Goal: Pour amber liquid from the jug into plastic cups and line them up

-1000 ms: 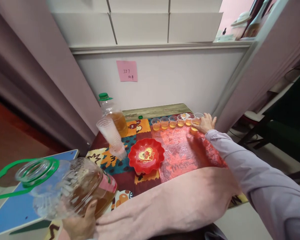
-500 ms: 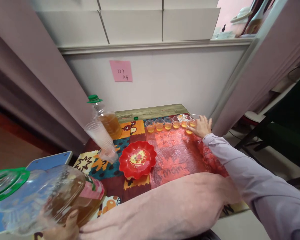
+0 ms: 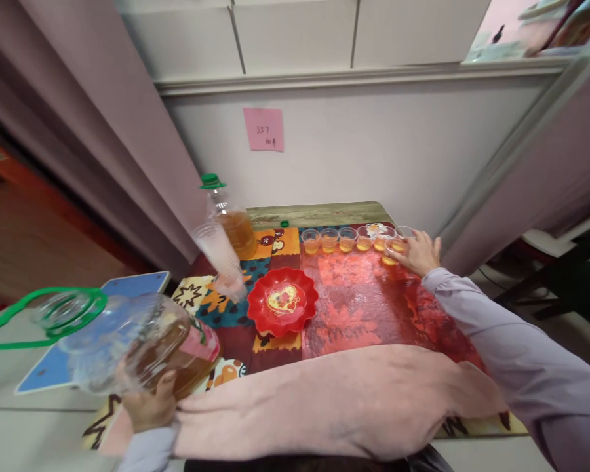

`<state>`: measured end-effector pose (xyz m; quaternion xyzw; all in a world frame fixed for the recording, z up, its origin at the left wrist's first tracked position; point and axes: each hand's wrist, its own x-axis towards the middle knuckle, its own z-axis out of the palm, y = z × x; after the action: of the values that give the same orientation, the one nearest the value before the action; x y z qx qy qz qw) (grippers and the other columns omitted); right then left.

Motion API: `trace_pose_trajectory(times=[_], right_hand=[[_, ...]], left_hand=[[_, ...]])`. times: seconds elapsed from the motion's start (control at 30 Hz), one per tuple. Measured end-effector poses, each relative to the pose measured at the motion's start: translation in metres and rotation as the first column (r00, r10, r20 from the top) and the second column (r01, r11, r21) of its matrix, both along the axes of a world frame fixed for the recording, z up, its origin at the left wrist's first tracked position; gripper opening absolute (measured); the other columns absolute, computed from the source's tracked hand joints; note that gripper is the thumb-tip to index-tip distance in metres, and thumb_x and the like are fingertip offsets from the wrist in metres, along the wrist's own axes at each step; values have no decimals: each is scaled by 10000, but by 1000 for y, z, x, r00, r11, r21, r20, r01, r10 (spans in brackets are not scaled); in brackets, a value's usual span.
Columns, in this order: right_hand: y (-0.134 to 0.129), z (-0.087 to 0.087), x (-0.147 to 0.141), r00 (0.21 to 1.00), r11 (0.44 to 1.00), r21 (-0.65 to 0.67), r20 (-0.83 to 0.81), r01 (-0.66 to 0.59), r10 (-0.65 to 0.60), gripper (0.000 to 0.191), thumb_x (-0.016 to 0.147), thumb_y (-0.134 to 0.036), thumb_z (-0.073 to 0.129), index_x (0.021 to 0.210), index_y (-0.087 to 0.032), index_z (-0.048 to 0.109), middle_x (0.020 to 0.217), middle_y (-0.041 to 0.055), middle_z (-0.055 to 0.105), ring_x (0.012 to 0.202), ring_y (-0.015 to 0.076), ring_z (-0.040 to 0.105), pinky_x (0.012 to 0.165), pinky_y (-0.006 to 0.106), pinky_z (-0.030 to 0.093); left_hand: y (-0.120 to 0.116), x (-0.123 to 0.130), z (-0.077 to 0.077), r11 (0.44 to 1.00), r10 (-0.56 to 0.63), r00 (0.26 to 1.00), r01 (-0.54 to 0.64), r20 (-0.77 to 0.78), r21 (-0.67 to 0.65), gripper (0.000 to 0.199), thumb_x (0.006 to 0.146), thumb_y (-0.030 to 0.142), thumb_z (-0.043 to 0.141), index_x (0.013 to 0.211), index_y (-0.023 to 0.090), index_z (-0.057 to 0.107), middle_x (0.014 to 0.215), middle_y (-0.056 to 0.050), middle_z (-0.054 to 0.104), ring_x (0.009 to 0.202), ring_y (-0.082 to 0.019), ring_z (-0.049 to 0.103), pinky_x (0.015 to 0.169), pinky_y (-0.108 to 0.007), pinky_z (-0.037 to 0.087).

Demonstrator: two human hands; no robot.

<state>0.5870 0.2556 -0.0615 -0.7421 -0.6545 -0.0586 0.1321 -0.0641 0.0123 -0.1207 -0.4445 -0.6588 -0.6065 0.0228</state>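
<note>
A large clear plastic jug with a green ring handle (image 3: 155, 344), partly filled with amber liquid, tilts over at the table's left, its open mouth toward the left edge of view; the left hand (image 3: 150, 403) is closed around its lower side, thumb spread across the body. At the far right, the right hand (image 3: 421, 254) has its fingers against a small clear plastic cup of amber liquid (image 3: 389, 255), though the blur and angle leave me unable to tell how tightly they hold it. Just behind that cup runs a row of similar small cups (image 3: 347, 240). Between the hands sits a red scalloped bowl with a heart design (image 3: 257, 308), with a leaning stack of clear cups (image 3: 220, 257) to its left and a green-capped jug of amber liquid (image 3: 242, 233) behind the stack. A pale pink cloth (image 3: 324, 400) lies across the near edge of the multicoloured patterned tablecloth (image 3: 236, 311)
</note>
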Motion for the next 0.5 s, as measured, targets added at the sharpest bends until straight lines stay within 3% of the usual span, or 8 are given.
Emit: trace_pose_trajectory(times=[0.13, 0.23, 0.33, 0.43, 0.5], right_hand=[[-7, 11, -8, 1000, 992, 127, -7, -24, 25, 720, 914, -676, 620, 1350, -105, 675, 1569, 295, 517, 1491, 444, 410, 1222, 698, 219], [-8, 29, -39, 992, 955, 282, -56, -92, 113, 588, 959, -611, 595, 1231, -110, 738, 1485, 305, 599, 1412, 433, 522, 1180, 649, 318], [-22, 52, -106, 910, 873, 403, -185, -274, 371, 437, 987, -527, 589, 1125, -152, 766, 1280, 223, 745, 1211, 361, 684, 1075, 540, 487], [-55, 71, -199, 700, 759, 431, -326, -488, 635, 287, 1008, -447, 602, 1070, -233, 783, 1075, 112, 806, 999, 285, 750, 916, 441, 586], [-78, 77, -262, 578, 685, 398, -368, -610, 728, 228, 1023, -400, 614, 1015, -262, 796, 1010, 68, 805, 931, 246, 755, 852, 384, 598]], left_hand=[[-4, 8, 5, 1000, 7, 1000, -8, 16, 7, 1072, 541, 839, 825, 1344, 179, 565, 1230, -137, 669, 1157, -357, 682, 1125, -563, 509], [-9, 15, 7, 999, -31, 999, 31, 26, 7, 1042, 592, 783, 847, 1377, 160, 562, 1270, -170, 678, 1237, -367, 667, 1151, -534, 495], [-12, 21, 5, 998, -61, 994, 59, 90, 26, 1013, 662, 746, 834, 1432, 155, 543, 1321, -200, 673, 1282, -383, 667, 1127, -527, 523], [-13, 25, 1, 992, -123, 983, 121, 139, 22, 1065, 684, 720, 841, 1514, 165, 470, 1415, -225, 637, 1317, -389, 663, 1119, -524, 537], [-14, 27, 1, 990, -143, 977, 141, 161, 25, 1096, 686, 715, 847, 1542, 168, 437, 1467, -233, 609, 1346, -390, 649, 1132, -519, 531]])
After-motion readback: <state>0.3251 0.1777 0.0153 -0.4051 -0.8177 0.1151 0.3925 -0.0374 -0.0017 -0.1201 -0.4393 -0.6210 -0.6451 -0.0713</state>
